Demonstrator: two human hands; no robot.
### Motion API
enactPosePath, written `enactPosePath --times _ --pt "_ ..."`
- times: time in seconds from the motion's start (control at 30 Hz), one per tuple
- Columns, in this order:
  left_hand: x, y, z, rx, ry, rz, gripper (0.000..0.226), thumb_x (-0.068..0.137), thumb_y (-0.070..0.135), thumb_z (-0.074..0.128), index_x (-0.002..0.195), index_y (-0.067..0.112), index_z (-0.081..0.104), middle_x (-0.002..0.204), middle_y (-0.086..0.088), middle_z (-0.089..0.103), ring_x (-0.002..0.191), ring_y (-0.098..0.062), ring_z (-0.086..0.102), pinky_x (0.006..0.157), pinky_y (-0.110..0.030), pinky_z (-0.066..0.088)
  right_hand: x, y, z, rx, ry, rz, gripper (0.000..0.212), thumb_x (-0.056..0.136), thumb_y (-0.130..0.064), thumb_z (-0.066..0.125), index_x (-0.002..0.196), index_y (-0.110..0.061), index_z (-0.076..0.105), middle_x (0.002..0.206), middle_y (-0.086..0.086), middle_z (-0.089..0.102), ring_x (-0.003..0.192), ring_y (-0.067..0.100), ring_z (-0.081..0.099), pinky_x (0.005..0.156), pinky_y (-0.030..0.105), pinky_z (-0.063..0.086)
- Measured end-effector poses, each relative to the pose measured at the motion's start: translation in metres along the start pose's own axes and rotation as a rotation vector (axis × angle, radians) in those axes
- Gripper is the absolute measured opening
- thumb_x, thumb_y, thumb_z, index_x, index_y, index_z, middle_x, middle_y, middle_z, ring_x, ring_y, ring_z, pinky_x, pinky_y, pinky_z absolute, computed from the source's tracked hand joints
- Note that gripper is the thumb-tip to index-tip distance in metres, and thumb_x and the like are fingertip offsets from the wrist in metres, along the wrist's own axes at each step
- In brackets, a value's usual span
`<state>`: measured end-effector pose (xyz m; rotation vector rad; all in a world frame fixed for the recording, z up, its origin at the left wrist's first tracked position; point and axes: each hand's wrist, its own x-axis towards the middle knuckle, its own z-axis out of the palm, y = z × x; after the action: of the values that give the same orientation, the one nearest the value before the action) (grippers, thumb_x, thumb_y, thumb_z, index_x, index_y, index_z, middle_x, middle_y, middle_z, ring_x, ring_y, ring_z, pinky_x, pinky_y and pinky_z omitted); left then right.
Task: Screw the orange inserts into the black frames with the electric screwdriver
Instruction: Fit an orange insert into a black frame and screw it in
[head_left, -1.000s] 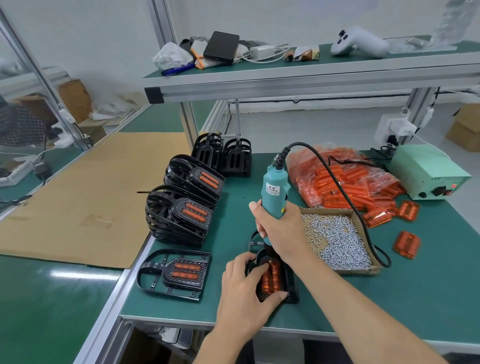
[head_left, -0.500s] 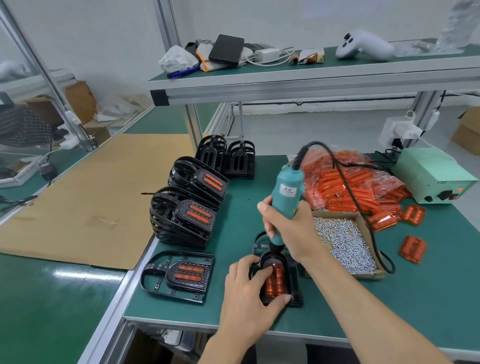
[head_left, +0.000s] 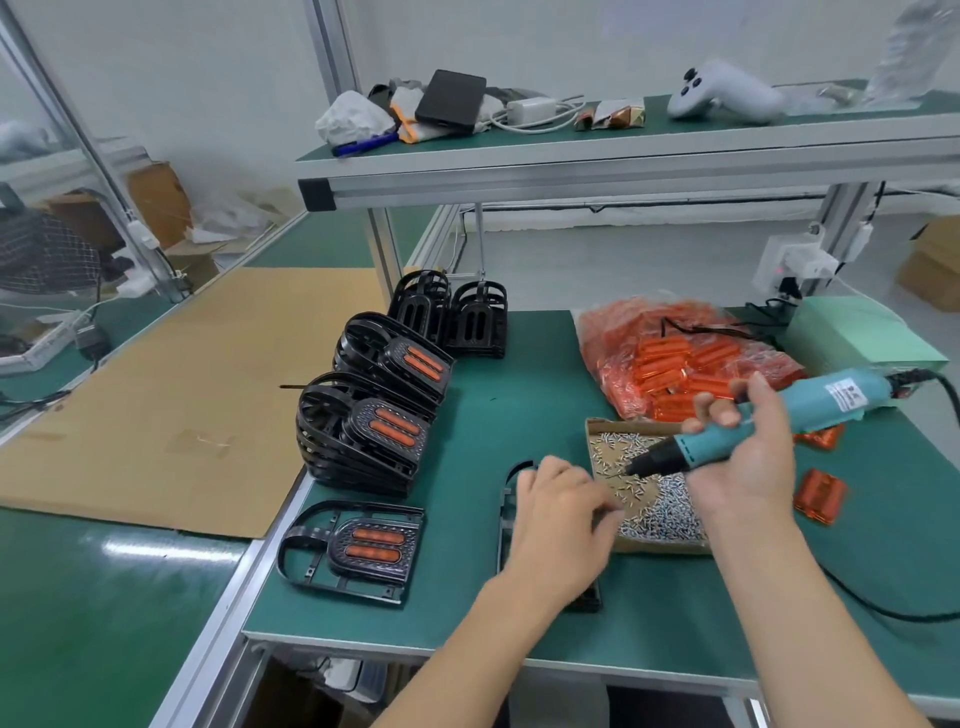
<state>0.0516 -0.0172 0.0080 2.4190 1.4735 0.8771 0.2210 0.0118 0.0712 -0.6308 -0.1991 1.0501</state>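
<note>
Teal screwdriver (head_left: 810, 415) with a black tip and cord. Black frames (head_left: 363, 431) showing orange inserts (head_left: 374, 545) behind dotted grilles. Silver screws (head_left: 660, 499) in a brown box. Green surface (head_left: 519, 395); tan cardboard (head_left: 182, 395); pale green unit (head_left: 852, 332).

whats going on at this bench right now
A person is assembling black frames with orange inserts. The right hand grips the electric screwdriver, tilted with its tip over the cardboard tray of screws. The left hand reaches toward the tray's edge, above the frame being worked on; whether it holds a screw is unclear. One finished frame lies flat to the left, with stacks of finished frames behind it.
</note>
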Motion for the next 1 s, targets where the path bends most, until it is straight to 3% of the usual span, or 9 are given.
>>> enactPosePath --times 0.23,0.33,0.5,0.67,0.73,0.83,0.93,1.0 --pt "0.047 0.028 0.016 0.486 -0.362 -0.057 0.015 0.088 0.027 0.071 0.102 0.022 0.074 0.103 -0.005 0.068 0.110 -0.028 0.046 0.093 -0.048 0.032 0.009 -0.019 -0.009 0.094 0.046 -0.023 0.022 0.102 -0.032 0.063 0.082 -0.024 0.056 0.056 -0.010 0.044 0.066 0.010 0.055 0.057 0.021 0.044" --pt "0.050 0.029 0.021 0.513 -0.393 -0.061 0.017 0.087 0.024 0.070 0.103 0.018 0.068 0.108 -0.009 0.069 0.113 -0.030 0.047 0.099 -0.051 0.032 0.011 -0.023 -0.012 0.103 0.042 -0.038 0.023 0.102 -0.032 0.063 0.081 -0.024 0.057 0.056 -0.010 0.043 0.064 0.009 0.054 0.056 0.021 0.043" --pt "0.044 0.025 0.025 0.471 -0.338 -0.039 0.013 0.088 0.021 0.069 0.101 0.020 0.068 0.106 -0.007 0.070 0.110 -0.029 0.045 0.095 -0.050 0.030 0.011 -0.023 -0.013 0.097 0.036 -0.026 0.022 0.101 -0.032 0.066 0.082 -0.023 0.057 0.057 -0.010 0.044 0.063 0.009 0.054 0.059 0.021 0.044" --pt "0.034 0.016 0.026 0.232 -0.203 -0.045 0.011 0.095 0.027 0.062 0.098 0.026 0.073 0.108 0.005 0.064 0.110 -0.024 0.040 0.093 -0.046 0.029 0.010 -0.019 -0.013 0.093 0.043 -0.021 0.021 0.100 -0.032 0.067 0.083 -0.023 0.058 0.058 -0.009 0.044 0.064 0.010 0.055 0.060 0.021 0.045" --pt "0.030 0.015 0.024 0.090 -0.122 -0.081 0.009 0.095 0.026 0.063 0.090 0.029 0.070 0.098 0.014 0.062 0.106 -0.016 0.038 0.091 -0.041 0.027 0.011 -0.019 -0.012 0.093 0.045 -0.018 0.021 0.099 -0.032 0.068 0.083 -0.023 0.058 0.059 -0.009 0.044 0.063 0.009 0.055 0.060 0.021 0.045" --pt "0.017 0.017 0.017 -0.290 -0.062 -0.291 0.008 0.093 0.032 0.063 0.087 0.035 0.065 0.086 0.022 0.060 0.098 0.004 0.045 0.086 -0.026 0.034 0.010 -0.018 -0.012 0.096 0.049 -0.016 0.021 0.100 -0.032 0.067 0.083 -0.023 0.059 0.058 -0.010 0.044 0.063 0.009 0.055 0.061 0.021 0.044" --pt "0.002 0.018 0.005 -0.773 0.002 -0.476 0.005 0.088 0.035 0.067 0.086 0.034 0.071 0.089 0.015 0.075 0.086 -0.006 0.067 0.072 -0.018 0.050 0.008 -0.015 -0.010 0.113 0.044 -0.006 0.020 0.099 -0.032 0.068 0.085 -0.022 0.059 0.059 -0.009 0.044 0.064 0.010 0.055 0.062 0.022 0.045" --pt "-0.006 0.016 -0.003 -0.970 0.048 -0.556 0.005 0.089 0.024 0.070 0.087 0.028 0.073 0.090 0.008 0.079 0.083 -0.007 0.071 0.072 -0.017 0.053 0.004 -0.012 -0.006 0.112 0.034 0.004 0.020 0.099 -0.031 0.068 0.085 -0.022 0.058 0.059 -0.009 0.044 0.064 0.010 0.056 0.061 0.022 0.045"
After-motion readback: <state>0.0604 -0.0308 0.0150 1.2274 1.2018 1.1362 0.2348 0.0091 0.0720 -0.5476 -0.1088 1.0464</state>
